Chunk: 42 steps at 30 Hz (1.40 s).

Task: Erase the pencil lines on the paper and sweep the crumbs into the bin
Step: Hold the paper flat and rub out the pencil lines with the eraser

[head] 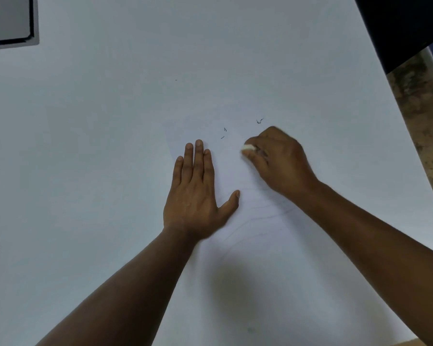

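We note the left hand [194, 186] lies flat, fingers straight, pinning the paper [273, 258] at frame centre; thin and limp, it would likely buckle unpinned. Right hand [278, 161] pinches a small white eraser [248, 147], probably soft, best gripped near its tip.

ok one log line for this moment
step: erasing | left hand: flat on paper | right hand: pinches eraser | crumbs: on paper

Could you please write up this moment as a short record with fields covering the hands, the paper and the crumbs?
left hand: flat, fingers straight, pressing the paper
right hand: pinching a white eraser against the sheet
pencil lines: faint curves remain near the wrists
crumbs: a few dark bits beyond the fingers
bin: not in view
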Available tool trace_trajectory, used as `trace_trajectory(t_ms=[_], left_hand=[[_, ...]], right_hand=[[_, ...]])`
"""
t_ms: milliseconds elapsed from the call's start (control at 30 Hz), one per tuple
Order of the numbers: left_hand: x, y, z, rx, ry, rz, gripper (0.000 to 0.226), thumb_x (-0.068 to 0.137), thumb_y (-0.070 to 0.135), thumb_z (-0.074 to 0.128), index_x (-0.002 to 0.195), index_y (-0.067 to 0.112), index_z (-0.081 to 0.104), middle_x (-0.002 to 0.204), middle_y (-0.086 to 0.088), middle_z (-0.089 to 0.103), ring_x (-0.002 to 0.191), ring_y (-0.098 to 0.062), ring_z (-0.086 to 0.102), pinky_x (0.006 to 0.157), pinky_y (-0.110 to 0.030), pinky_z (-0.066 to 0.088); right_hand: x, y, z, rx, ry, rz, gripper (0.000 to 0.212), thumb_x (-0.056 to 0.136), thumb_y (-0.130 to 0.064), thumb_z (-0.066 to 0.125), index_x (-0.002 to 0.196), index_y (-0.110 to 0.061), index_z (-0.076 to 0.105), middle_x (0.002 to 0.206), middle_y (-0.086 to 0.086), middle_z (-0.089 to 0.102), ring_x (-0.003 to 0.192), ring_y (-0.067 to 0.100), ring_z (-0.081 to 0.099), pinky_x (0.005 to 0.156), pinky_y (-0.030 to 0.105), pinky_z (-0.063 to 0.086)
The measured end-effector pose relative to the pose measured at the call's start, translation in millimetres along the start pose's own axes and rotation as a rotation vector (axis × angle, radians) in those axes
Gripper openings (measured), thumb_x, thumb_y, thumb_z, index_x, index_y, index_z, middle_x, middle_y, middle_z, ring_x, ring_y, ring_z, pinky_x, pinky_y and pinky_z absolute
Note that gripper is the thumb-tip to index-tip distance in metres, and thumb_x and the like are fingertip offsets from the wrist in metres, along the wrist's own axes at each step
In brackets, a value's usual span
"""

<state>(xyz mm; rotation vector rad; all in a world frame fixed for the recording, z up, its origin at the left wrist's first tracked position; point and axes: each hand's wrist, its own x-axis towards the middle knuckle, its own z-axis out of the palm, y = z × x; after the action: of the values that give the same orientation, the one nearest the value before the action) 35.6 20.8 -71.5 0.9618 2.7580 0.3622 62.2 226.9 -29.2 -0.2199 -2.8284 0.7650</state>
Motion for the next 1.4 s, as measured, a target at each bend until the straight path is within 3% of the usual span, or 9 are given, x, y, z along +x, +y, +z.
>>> trace_trajectory(t_ms=[133, 233, 333, 500, 733, 900, 1000, 1167, 1400], left_hand=[[0, -1, 2, 0.013, 0.001, -0.004, 0.099, 0.097, 0.074, 0.017, 0.164, 0.003, -0.001, 0.171, -0.014, -0.014, 0.158, -0.026, -0.018, 0.130, -0.044, -0.003], [0, -1, 2, 0.025, 0.003, 0.000, 0.098, 0.097, 0.074, 0.015, 0.164, 0.004, 0.000, 0.172, -0.013, -0.013, 0.158, -0.027, -0.017, 0.130, -0.045, -0.001], [-1, -1, 1, 0.015, 0.009, 0.005, 0.097, 0.098, 0.072, 0.019, 0.164, 0.003, 0.000, 0.172, -0.014, -0.011, 0.158, -0.027, -0.017, 0.130, -0.044, -0.003], [-1, 0, -2, 0.009, -0.027, -0.014, 0.096, 0.097, 0.073, 0.014, 0.163, 0.006, -0.008, 0.171, -0.010, -0.020, 0.156, -0.024, -0.025, 0.129, -0.044, -0.005], [-1, -1, 2, 0.000, 0.026, 0.003, 0.095, 0.099, 0.070, 0.021, 0.164, 0.003, 0.003, 0.172, -0.013, -0.009, 0.159, -0.026, -0.016, 0.130, -0.043, -0.004], [-1, 0, 1, 0.017, 0.006, -0.003, 0.093, 0.099, 0.068, 0.020, 0.164, 0.003, 0.000, 0.172, -0.013, -0.013, 0.158, -0.026, -0.019, 0.130, -0.044, -0.004], [-1, -1, 1, 0.001, 0.006, -0.007, 0.093, 0.099, 0.069, 0.017, 0.163, 0.005, -0.004, 0.171, -0.012, -0.016, 0.157, -0.024, -0.022, 0.130, -0.043, -0.004], [-4, -2, 5, -0.079, 0.130, 0.002, 0.090, 0.101, 0.063, 0.028, 0.164, 0.003, 0.007, 0.173, -0.014, -0.003, 0.160, -0.026, -0.008, 0.130, -0.040, -0.001], [-2, 1, 6, -0.004, 0.099, -0.110, 0.091, 0.099, 0.066, 0.019, 0.163, 0.002, 0.011, 0.172, -0.016, 0.001, 0.160, -0.027, -0.007, 0.130, -0.048, 0.001]], right_hand=[[-7, -20, 19, -0.061, -0.075, -0.262, 0.018, 0.093, -0.018, 0.064, 0.101, -0.004, 0.072, 0.091, 0.009, 0.064, 0.079, 0.023, 0.061, 0.070, 0.034, 0.053], [-2, -23, 25, -0.132, -0.145, -0.356, 0.019, 0.096, -0.017, 0.056, 0.091, -0.002, 0.068, 0.087, 0.010, 0.061, 0.073, 0.024, 0.056, 0.062, 0.037, 0.051], [19, -16, 19, -0.205, -0.178, -0.304, 0.017, 0.093, -0.014, 0.055, 0.085, -0.002, 0.064, 0.084, 0.013, 0.059, 0.073, 0.029, 0.057, 0.062, 0.037, 0.047], [55, 18, 2, -0.211, -0.002, -0.102, 0.017, 0.090, -0.015, 0.055, 0.077, -0.005, 0.056, 0.074, 0.011, 0.053, 0.060, 0.030, 0.052, 0.054, 0.032, 0.041], [5, -16, 23, -0.068, -0.154, -0.312, 0.015, 0.093, -0.018, 0.062, 0.090, -0.004, 0.066, 0.083, 0.011, 0.062, 0.070, 0.026, 0.060, 0.062, 0.036, 0.051], [47, 8, 16, -0.174, -0.020, -0.178, 0.017, 0.093, -0.017, 0.056, 0.080, -0.005, 0.055, 0.076, 0.013, 0.054, 0.064, 0.030, 0.053, 0.057, 0.038, 0.047], [55, 12, 12, -0.128, -0.041, -0.096, 0.018, 0.094, -0.019, 0.058, 0.083, -0.006, 0.058, 0.079, 0.008, 0.056, 0.067, 0.025, 0.054, 0.062, 0.035, 0.047], [30, -6, 11, 0.060, -0.128, -0.181, 0.019, 0.094, -0.023, 0.065, 0.107, -0.009, 0.070, 0.091, 0.002, 0.064, 0.079, 0.010, 0.057, 0.074, 0.020, 0.045], [28, -24, 34, -0.030, -0.212, -0.442, 0.020, 0.095, -0.022, 0.061, 0.102, -0.006, 0.071, 0.087, 0.006, 0.064, 0.076, 0.020, 0.060, 0.065, 0.031, 0.051]])
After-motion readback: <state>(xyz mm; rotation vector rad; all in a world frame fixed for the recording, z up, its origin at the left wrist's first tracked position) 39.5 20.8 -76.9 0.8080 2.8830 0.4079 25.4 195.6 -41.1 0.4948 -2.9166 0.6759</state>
